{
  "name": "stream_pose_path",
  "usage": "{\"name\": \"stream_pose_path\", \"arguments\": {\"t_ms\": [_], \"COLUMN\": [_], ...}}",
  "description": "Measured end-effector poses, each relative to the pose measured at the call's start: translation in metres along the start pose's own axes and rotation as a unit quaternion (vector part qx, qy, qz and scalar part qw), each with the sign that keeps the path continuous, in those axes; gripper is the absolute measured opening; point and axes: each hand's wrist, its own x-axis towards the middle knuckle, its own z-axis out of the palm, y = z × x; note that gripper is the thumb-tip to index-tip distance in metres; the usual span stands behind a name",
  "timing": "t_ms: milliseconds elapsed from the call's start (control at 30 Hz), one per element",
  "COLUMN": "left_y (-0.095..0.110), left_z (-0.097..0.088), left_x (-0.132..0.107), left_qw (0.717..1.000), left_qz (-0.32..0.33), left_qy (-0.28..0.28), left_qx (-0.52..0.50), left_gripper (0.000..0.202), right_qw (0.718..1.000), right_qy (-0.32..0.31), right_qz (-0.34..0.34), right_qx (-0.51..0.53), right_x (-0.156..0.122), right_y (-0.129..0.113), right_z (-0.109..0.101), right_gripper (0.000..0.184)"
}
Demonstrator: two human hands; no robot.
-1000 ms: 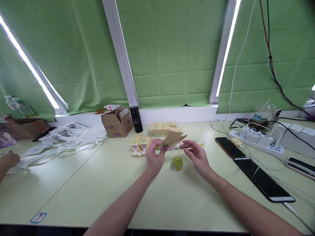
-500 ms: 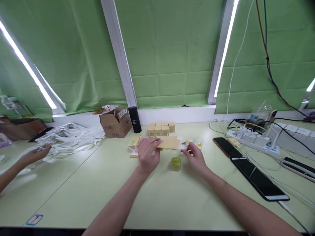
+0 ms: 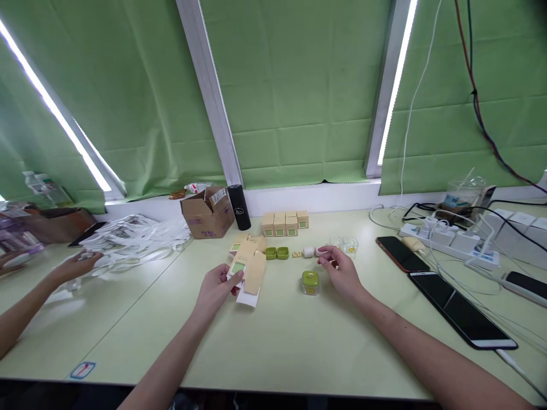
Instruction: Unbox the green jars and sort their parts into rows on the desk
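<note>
My left hand is closed on a flat, unfolded kraft carton with a green label and a white flap, tilted over the table. My right hand has its thumb and fingers slightly apart beside two small white rolls; I see nothing held in it. Just below its fingertips stands a clear little container with a green lid. Two green lids and small yellow pieces sit in a row left of the rolls. Clear cups stand behind the right hand, partly hidden.
Several small kraft boxes stand at the back near a black cylinder and an open carton. Phones, cables and a power strip lie at right. A co-worker's hand is by white straps at left.
My left hand has brought the carton left and nearer, tilting it down. My right hand has let go of its end. The row of green lids and white rolls has come into view.
</note>
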Motion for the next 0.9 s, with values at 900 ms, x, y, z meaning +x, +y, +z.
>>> {"name": "stream_pose_path", "arguments": {"t_ms": [900], "left_y": [0.002], "left_z": [-0.001], "left_x": [-0.037], "left_qw": [0.856], "left_qz": [0.100], "left_qy": [0.056], "left_qx": [0.504], "left_gripper": [0.051], "right_qw": [0.999], "right_qy": [-0.045], "right_qz": [0.003], "right_qx": [-0.019], "right_x": [-0.001], "right_y": [0.006], "right_z": [0.000], "right_gripper": [0.029]}}
